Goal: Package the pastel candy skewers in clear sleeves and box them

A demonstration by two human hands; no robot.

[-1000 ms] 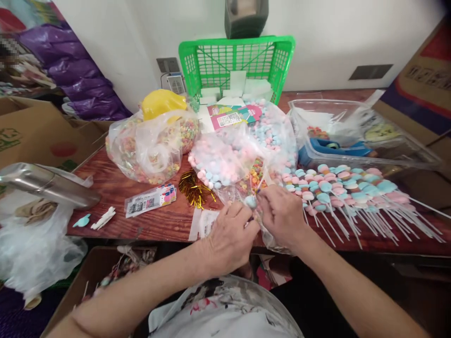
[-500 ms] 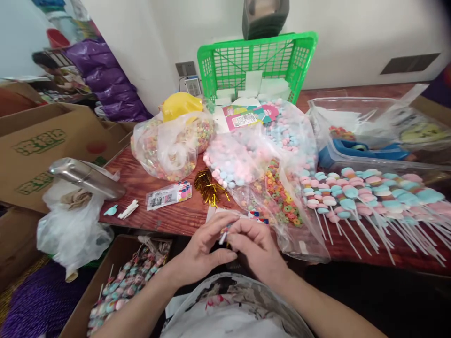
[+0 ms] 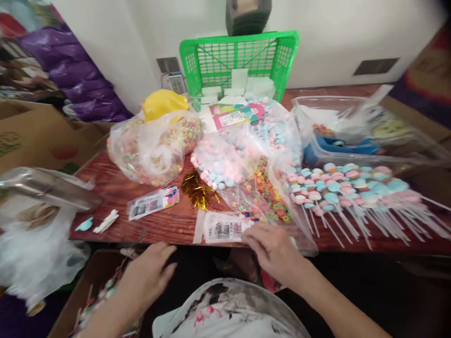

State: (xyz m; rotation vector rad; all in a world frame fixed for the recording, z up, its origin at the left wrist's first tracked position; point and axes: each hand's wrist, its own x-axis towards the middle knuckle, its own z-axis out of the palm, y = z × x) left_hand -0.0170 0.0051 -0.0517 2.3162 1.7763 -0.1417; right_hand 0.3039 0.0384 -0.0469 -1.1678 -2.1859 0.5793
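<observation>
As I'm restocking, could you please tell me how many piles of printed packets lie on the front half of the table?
2: one pile left of the gold tinsel, the other pile by the right hand. More may be hidden.

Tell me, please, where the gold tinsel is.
In the head view, the gold tinsel lies on the table left of centre, beside the bag of pastel balls.

White fabric garment [image 3: 232,324] with a rounded front, pink flower-like print [image 3: 208,314], blurred grey-and-black blotches [image 3: 221,292], bare forearms [image 3: 317,281], bare left hand [image 3: 148,267], bare right hand [image 3: 275,246]
</observation>
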